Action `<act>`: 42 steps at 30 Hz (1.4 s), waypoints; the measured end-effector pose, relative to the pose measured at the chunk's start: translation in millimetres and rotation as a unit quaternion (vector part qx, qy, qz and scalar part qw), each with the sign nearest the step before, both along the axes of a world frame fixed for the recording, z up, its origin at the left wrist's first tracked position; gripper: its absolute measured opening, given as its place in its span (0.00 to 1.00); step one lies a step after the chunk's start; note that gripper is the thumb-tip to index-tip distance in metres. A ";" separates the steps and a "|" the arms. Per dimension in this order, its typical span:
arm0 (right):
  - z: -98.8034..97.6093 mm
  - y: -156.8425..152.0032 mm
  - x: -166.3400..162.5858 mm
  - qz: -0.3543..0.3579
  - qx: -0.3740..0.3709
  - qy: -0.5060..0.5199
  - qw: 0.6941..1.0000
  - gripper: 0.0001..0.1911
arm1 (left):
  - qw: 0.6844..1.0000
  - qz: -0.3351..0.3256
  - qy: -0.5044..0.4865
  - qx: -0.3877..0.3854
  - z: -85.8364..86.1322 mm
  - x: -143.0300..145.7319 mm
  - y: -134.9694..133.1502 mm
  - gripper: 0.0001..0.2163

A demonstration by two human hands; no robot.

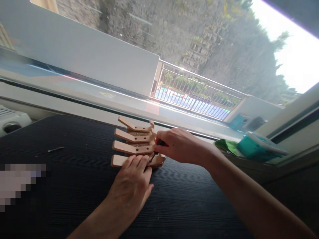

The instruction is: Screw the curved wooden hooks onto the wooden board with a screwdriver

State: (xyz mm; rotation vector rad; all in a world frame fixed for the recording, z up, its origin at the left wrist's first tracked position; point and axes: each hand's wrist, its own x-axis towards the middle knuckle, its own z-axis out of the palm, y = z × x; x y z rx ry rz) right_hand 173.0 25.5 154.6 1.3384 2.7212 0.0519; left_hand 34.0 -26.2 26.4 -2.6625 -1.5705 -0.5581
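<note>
A wooden hook rack (124,146) lies on the dark table, with several angled pegs pointing left and dark screws or holes along them. My left hand (134,182) rests over the nearest peg, its fingers curled onto the wood and holding it against the tabletop. In my right hand (179,146) is a screwdriver (155,156), its dark handle mostly covered by my closed fingers. The screwdriver tilts down to the left, its tip at the nearest peg just beyond my left fingertips. Whether the tip sits in a screw I cannot tell.
The black table (82,142) ends at a window sill. A small thin stick-like piece (56,149) lies on its left side. At the right stand a teal container (259,146) and a green cloth-like item (226,146). A white appliance (13,120) is at the far left.
</note>
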 end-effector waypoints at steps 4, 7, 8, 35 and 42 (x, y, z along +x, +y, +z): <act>3.2 -4.9 -1.2 -0.014 0.016 -0.017 1.000 0.13 | 1.000 -0.003 -0.001 0.009 2.9 0.4 0.6 0.16; 7.0 -6.8 0.5 -0.003 0.018 -0.013 1.000 0.12 | 1.000 -0.001 -0.002 0.008 4.7 0.2 0.0 0.15; 7.9 -7.0 1.0 0.005 0.015 -0.009 1.000 0.11 | 1.000 0.000 -0.002 0.006 5.1 0.1 -0.3 0.15; 5.7 -7.8 4.5 0.031 -0.009 -0.010 0.999 0.12 | 1.000 -0.003 -0.001 -0.014 7.2 -0.6 -1.4 0.15; 3.2 -3.2 3.2 0.010 -0.009 -0.015 1.000 0.11 | 1.000 0.000 0.009 -0.012 5.9 0.0 -0.9 0.15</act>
